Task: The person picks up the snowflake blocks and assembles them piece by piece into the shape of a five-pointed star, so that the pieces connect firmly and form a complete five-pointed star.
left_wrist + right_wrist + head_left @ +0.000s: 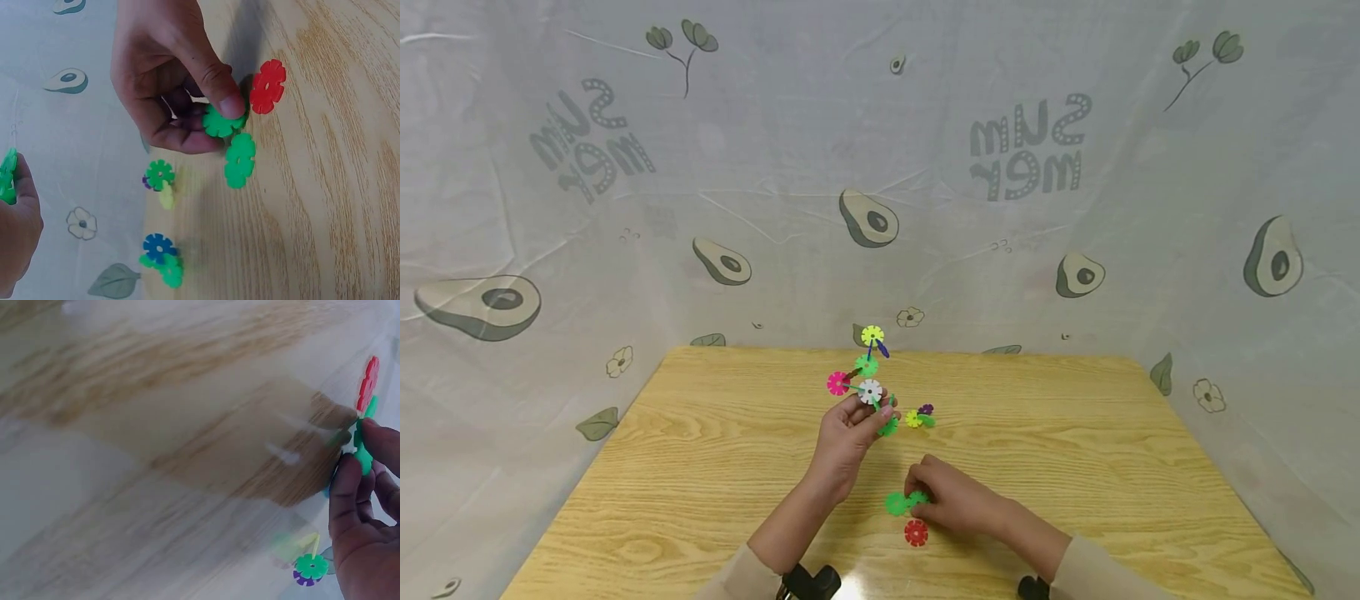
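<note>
My left hand [848, 435] grips a built chain of slotted flower-shaped plastic discs by a green disc [888, 427]. Rising from the fingers, the chain includes a white disc [870, 392], a pink disc [838, 383], a green one and a yellow disc [872, 335] at the top. Low over the table, my right hand [957, 497] pinches a green disc [223, 122] between thumb and fingers. Right beside that lies another green disc [240, 160] on the tabletop. A red disc [916, 532] lies close by, nearer to me. At the left wrist view's edge, part of my left hand [22, 219] shows.
A small joined cluster with a yellow disc [913, 419], a green and a purple one rests farther back on the wood-grain table [1060, 433]. Another cluster has a blue disc [159, 249] and green ones. A printed cloth [925, 275] stands behind the table and along its sides.
</note>
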Demonstrator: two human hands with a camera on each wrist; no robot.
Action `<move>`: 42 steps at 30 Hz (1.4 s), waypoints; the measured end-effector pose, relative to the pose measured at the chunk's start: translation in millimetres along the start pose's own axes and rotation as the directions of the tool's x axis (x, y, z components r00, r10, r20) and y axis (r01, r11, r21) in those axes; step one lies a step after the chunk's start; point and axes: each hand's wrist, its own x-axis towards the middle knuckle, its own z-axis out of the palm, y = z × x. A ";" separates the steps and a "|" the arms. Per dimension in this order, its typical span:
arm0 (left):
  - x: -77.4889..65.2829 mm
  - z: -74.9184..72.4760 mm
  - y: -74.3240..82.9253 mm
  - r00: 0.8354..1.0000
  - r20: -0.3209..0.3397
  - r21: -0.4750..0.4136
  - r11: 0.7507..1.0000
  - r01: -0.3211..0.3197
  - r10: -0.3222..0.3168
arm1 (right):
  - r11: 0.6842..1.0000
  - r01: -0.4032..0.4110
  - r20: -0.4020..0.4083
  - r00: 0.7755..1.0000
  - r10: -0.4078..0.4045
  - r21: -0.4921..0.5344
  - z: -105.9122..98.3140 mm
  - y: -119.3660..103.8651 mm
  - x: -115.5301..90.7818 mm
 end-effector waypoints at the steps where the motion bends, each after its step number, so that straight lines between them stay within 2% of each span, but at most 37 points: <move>1: 0.1 -0.1 0.0 1.000 0.001 0.003 1.000 -0.001 0.001 | 1.000 -0.002 -0.013 1.000 0.002 0.004 -0.1 1.2 -0.2; 8: 0.1 -0.5 0.6 1.000 0.005 0.006 1.000 0.001 -0.002 | 0.995 -0.014 -0.049 0.999 0.019 0.096 -3.9 7.8 0.2; 13: -0.4 -1.6 0.3 1.000 0.020 0.015 1.000 -0.001 0.000 | 0.974 -0.031 -0.103 0.993 0.055 0.222 -11.0 9.8 2.4; 16: 0.0 -1.6 0.2 0.999 0.034 0.020 1.000 0.012 -0.012 | 0.948 -0.013 -0.180 0.981 0.074 0.319 -19.7 9.0 4.7; 21: 0.7 -1.5 -0.1 0.998 0.051 0.026 0.999 0.026 -0.027 | 0.898 0.084 -0.324 0.944 0.067 0.431 -39.9 0.1 9.5; 27: 1.2 -1.4 -1.1 0.998 0.053 0.033 0.999 0.024 -0.025 | 0.819 0.183 -0.426 0.901 0.081 0.543 -57.1 -14.7 14.7; 30: 1.2 -1.6 -0.6 0.998 0.054 0.023 0.999 0.031 -0.032 | 0.803 0.235 -0.461 0.886 0.055 0.548 -59.3 -18.0 16.6; 34: 1.9 -2.0 -0.1 0.997 0.063 0.019 0.999 0.041 -0.042 | 0.804 0.273 -0.488 0.873 0.024 0.528 -59.0 -20.9 18.4; 42: 1.2 -2.8 -0.7 0.997 0.066 0.045 0.998 0.047 -0.050 | 0.809 0.290 -0.490 0.872 -0.003 0.511 -57.9 -26.8 22.0</move>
